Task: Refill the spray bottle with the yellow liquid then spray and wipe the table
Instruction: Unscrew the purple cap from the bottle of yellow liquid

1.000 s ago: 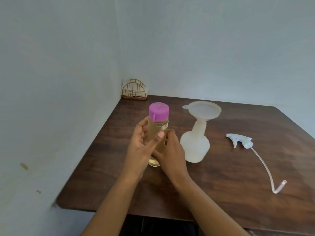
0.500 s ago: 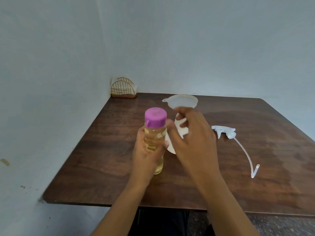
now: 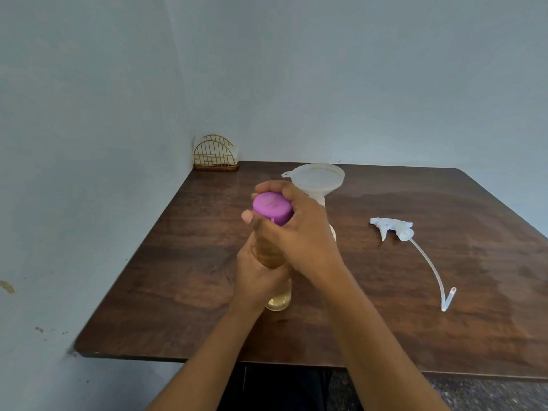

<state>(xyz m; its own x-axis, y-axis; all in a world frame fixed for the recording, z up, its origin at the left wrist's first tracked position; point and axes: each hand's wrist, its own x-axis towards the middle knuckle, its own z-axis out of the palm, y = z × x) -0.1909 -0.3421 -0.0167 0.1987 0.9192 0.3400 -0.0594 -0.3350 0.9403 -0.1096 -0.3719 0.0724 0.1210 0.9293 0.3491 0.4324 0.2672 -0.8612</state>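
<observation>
A clear bottle of yellow liquid [image 3: 278, 301] with a purple cap [image 3: 271, 207] is held above the brown table [image 3: 184, 250], tilted toward me. My left hand [image 3: 257, 277] grips its body from the left. My right hand [image 3: 299, 232] curls its fingers and thumb round the purple cap. Behind my right hand stands the white spray bottle, mostly hidden, with a white funnel [image 3: 315, 177] in its neck. The spray head [image 3: 391, 228] with its long dip tube [image 3: 430, 268] lies on the table to the right.
A gold wire holder [image 3: 215, 157] with white napkins stands in the far left corner against the blue walls. The table's near edge [image 3: 267, 361] runs just below my forearms.
My right hand moved from beside the bottle onto the purple cap and closed round it. The bottle has tilted toward me. The camera shifted slightly.
</observation>
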